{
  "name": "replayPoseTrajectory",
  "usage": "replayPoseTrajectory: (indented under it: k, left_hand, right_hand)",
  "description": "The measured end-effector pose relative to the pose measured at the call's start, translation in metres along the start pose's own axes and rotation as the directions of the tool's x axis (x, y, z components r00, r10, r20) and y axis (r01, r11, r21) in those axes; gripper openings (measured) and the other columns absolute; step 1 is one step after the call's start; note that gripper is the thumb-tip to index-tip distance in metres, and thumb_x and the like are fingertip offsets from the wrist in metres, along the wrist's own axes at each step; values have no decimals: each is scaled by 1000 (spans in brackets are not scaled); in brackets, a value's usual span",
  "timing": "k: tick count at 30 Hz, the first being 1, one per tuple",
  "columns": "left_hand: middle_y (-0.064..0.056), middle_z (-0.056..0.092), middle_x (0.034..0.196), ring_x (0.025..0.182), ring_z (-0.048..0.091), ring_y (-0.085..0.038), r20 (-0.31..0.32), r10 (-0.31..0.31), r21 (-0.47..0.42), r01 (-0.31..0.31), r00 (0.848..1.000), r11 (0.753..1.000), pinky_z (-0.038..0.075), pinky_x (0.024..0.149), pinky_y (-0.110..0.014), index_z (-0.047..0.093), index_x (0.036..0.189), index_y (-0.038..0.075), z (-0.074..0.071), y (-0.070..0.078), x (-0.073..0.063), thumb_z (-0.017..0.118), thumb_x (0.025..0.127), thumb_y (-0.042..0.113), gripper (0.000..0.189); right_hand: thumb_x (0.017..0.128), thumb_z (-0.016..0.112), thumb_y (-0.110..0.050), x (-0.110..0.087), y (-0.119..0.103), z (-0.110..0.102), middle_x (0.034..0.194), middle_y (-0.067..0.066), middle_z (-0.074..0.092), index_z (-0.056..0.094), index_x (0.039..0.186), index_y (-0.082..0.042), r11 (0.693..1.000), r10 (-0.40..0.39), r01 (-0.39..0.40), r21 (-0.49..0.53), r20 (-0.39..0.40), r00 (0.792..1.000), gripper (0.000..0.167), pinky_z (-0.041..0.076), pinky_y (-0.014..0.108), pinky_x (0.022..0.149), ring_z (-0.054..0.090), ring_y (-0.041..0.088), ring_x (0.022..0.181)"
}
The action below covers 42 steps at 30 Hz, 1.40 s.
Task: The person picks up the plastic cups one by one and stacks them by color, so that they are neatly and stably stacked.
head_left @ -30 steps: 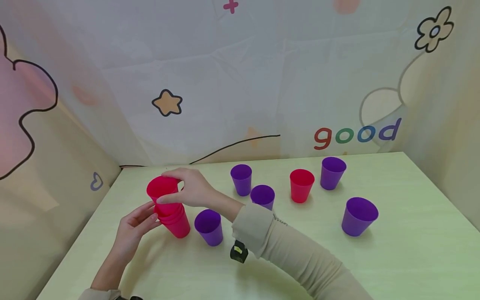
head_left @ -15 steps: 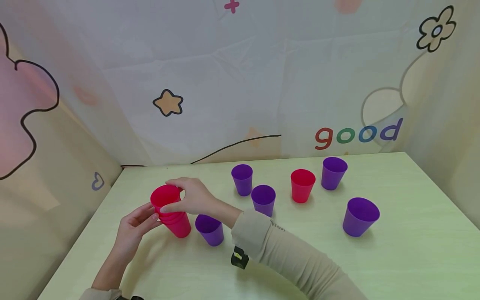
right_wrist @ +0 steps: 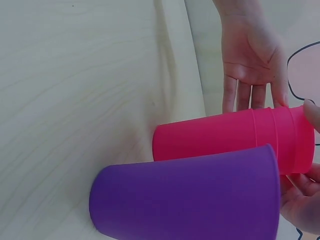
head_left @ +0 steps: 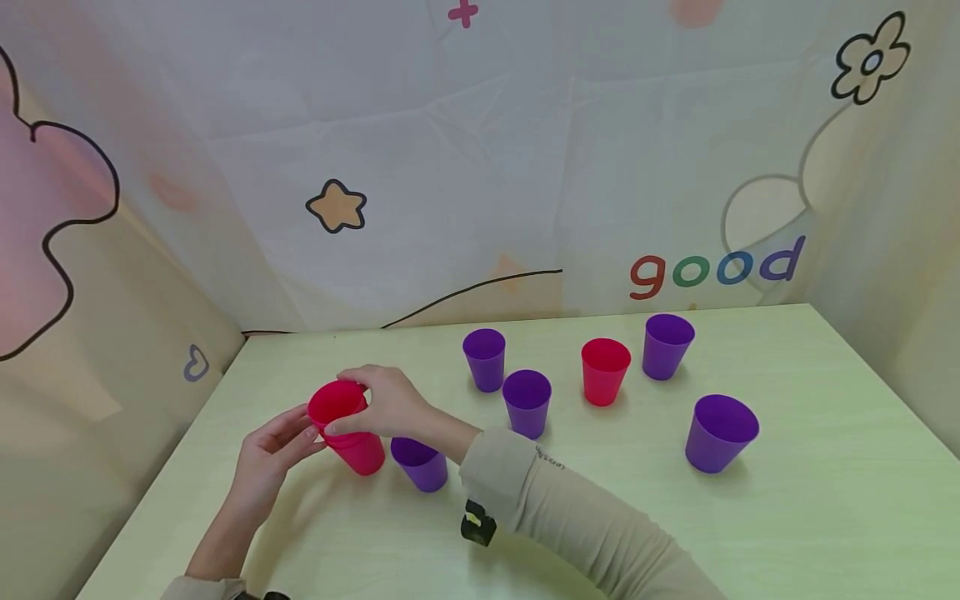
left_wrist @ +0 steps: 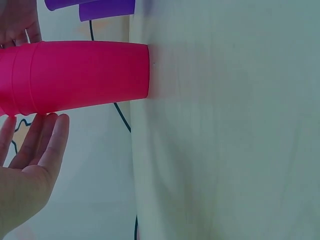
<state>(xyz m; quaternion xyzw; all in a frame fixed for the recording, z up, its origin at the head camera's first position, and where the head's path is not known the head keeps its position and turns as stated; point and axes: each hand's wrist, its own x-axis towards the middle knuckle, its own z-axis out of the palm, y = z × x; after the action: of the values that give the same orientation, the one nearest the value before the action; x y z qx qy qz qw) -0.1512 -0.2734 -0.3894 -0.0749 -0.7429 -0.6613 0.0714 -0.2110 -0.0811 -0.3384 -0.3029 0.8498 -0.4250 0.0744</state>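
Observation:
A nested stack of red cups (head_left: 358,454) stands on the table at the left. My right hand (head_left: 393,404) grips the topmost red cup (head_left: 330,408) near its rim, thumb in front and fingers behind; this cup sits deep in the stack. My left hand (head_left: 262,458) touches the stack's left side with its fingertips. In the left wrist view its fingers (left_wrist: 55,142) are nearly straight against the red wall. Right beside the stack stands a purple cup (head_left: 423,471), partly hidden by my right hand; it looms large in the right wrist view (right_wrist: 185,200).
Two purple cups, one behind (head_left: 485,362) and one nearer (head_left: 527,404), stand mid-table. Further right are a red cup (head_left: 604,375) and two purple cups, one at the back (head_left: 666,350) and one nearer (head_left: 716,437). A printed cloth (head_left: 450,208) hangs behind the table (head_left: 600,517).
The right hand has moved down and slightly right, lowering the topmost red cup deeper into the stack. The left hand stays at the stack's side, and the other cups have not moved.

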Motion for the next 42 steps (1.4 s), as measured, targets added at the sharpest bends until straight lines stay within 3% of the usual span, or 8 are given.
replayPoseTrajectory:
  k: [7,15,23,31,42]
  left_hand:
    - [7,60,108,94,60,-8,-4,63,13,-63,998,998,51,75,-26,41,135,5,1,0,-2,51,92,4,44]
    - [9,60,111,95,60,-7,-82,120,31,-118,989,993,50,76,-22,46,131,1,8,5,-4,52,91,3,40]
    - [9,61,109,97,58,-8,-123,113,71,-105,986,992,50,75,-21,50,125,-4,13,8,-3,56,89,5,37]
    - [5,64,103,92,61,-10,-154,107,1,-108,982,994,51,74,-22,51,120,-9,15,7,-1,57,87,0,35]
    - [6,64,101,88,62,-9,-160,87,-19,-91,983,996,52,73,-22,51,121,-7,14,7,-1,56,88,1,34]
  right_hand:
    - [72,76,-30,0,1,3,112,-2,59,50,129,-12,1000,7,-7,4,-7,1000,65,47,16,66,54,10,97]
    - [71,76,-34,-5,1,-1,120,0,55,45,133,-12,1000,21,-21,-5,9,1000,73,47,17,70,51,14,106]
    - [74,74,-34,-24,6,-21,126,3,52,45,133,-9,998,-47,46,46,3,999,71,46,19,77,51,15,109]
    - [74,76,-26,-54,12,-46,125,5,52,46,132,-8,983,-115,122,139,-57,992,68,47,19,78,50,16,110]
    - [73,77,-22,-85,30,-77,125,2,52,47,131,-10,969,-79,111,222,-146,986,67,47,26,83,49,14,109]
